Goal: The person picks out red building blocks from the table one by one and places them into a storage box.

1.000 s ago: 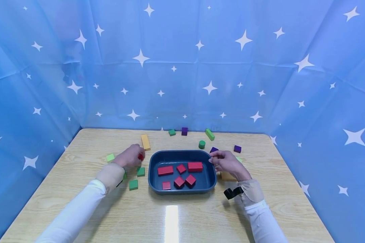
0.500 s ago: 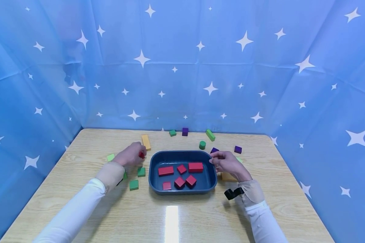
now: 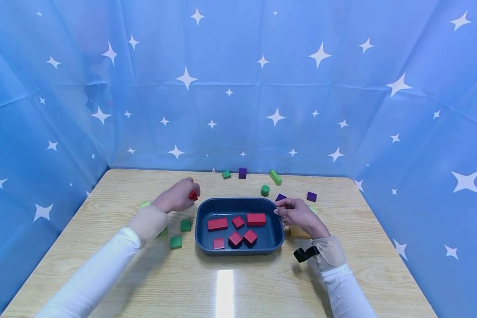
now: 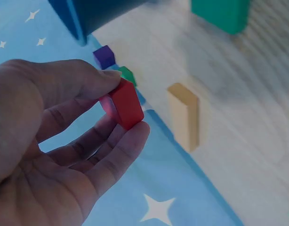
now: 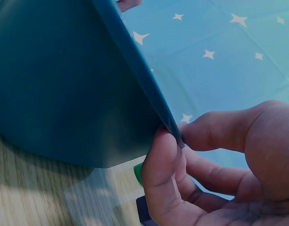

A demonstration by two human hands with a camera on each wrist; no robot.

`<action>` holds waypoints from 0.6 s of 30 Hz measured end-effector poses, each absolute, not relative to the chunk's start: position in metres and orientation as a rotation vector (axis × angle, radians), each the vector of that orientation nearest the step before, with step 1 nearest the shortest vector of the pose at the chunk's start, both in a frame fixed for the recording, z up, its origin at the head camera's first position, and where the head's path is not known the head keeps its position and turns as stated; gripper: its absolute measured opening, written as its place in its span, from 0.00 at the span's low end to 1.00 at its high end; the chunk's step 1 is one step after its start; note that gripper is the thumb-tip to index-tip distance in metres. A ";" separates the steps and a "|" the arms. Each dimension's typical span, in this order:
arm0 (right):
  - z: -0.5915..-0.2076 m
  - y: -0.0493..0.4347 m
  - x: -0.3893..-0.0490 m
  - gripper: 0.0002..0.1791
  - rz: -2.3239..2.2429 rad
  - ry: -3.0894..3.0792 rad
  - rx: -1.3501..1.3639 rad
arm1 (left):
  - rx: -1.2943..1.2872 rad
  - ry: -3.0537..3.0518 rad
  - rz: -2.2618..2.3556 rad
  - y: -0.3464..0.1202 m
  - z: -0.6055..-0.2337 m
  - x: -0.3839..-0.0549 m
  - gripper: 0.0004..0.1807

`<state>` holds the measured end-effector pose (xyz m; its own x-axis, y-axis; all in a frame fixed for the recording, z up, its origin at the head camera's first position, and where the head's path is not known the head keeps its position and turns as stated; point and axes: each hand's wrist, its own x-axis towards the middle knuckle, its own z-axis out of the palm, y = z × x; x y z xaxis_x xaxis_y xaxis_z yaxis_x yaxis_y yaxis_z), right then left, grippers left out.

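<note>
Between thumb and fingertips my left hand (image 3: 178,195) pinches a small red block (image 4: 129,104), just off the far left corner of a dark blue tray (image 3: 238,252). Several red blocks lie inside the tray, among them a long one (image 3: 217,224) and a small cube (image 3: 238,221). On the tray's right side my right hand (image 3: 300,216) pinches the rim. The right wrist view shows thumb and finger on either side of the tray edge (image 5: 143,80).
Green blocks (image 3: 176,242) lie left of the tray. Behind it are a green cylinder (image 3: 265,190), purple blocks (image 3: 242,173) and a light green bar (image 3: 276,177). A tan block (image 3: 298,232) lies by the right wrist. A starry blue curtain (image 3: 238,110) borders the table.
My left hand has moved right and slightly away with the red block, now covering most of the yellow block in the head view. The right hand stays on the tray rim.
</note>
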<state>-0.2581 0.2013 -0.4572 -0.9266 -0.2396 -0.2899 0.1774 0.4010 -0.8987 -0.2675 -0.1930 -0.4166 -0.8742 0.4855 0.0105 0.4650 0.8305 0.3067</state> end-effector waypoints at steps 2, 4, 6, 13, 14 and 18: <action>-0.457 0.202 -0.258 0.19 -1.540 2.284 -0.050 | 0.785 2.946 0.463 -0.188 -0.412 -0.267 0.10; -0.457 0.202 -0.258 0.20 -1.545 2.278 -0.057 | 0.793 2.939 0.471 -0.182 -0.408 -0.266 0.10; -0.457 0.202 -0.259 0.20 -1.550 2.274 -0.064 | 0.802 2.931 0.466 -0.175 -0.406 -0.266 0.11; -0.457 0.201 -0.258 0.20 -1.548 2.263 -0.047 | 0.887 2.902 0.373 -0.151 -0.402 -0.265 0.12; -0.456 0.201 -0.258 0.20 -1.545 2.263 -0.050 | 0.905 2.895 0.372 -0.147 -0.401 -0.265 0.12; -0.455 0.201 -0.257 0.20 -1.549 2.265 -0.055 | 0.942 2.870 0.370 -0.133 -0.400 -0.263 0.11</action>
<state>-0.2575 0.2005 -0.4553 -0.9217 -0.2499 -0.2968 0.1860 0.3867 -0.9032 -0.2635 -0.1330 -0.4001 -0.8040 0.5944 -0.0178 0.5704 0.7794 0.2593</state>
